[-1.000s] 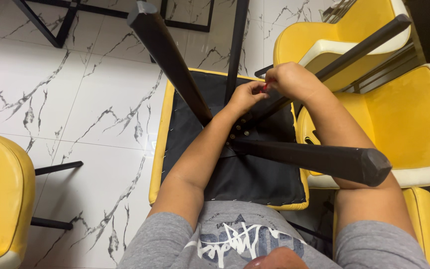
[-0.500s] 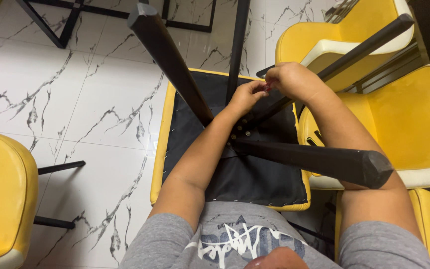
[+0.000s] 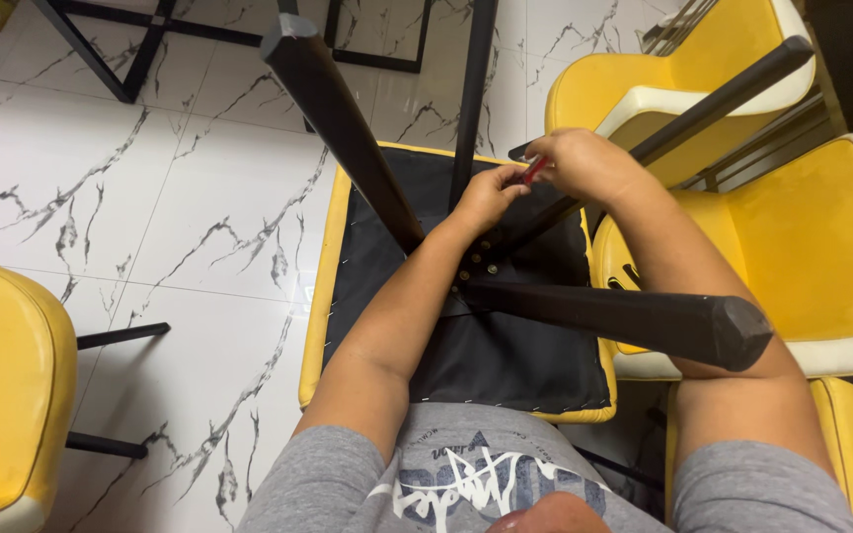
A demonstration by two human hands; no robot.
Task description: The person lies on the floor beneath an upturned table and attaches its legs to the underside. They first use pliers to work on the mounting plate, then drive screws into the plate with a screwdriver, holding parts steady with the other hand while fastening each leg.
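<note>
Yellow upturned chair (image 3: 466, 355), black underside up, is set at centre. A small red tool (image 3: 535, 170) is pinched by the right hand (image 3: 584, 163) at one o'clock; the left hand (image 3: 486, 197) is closed against it.

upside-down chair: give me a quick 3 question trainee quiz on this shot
1. True or false: the overturned chair lies with its black underside up.
2. What colour is the small tool between the hands? A red, B green, C blue
3. The left hand and the right hand meet near the base of a black ____.

Key: 1 true. 2 A. 3 leg.
</note>
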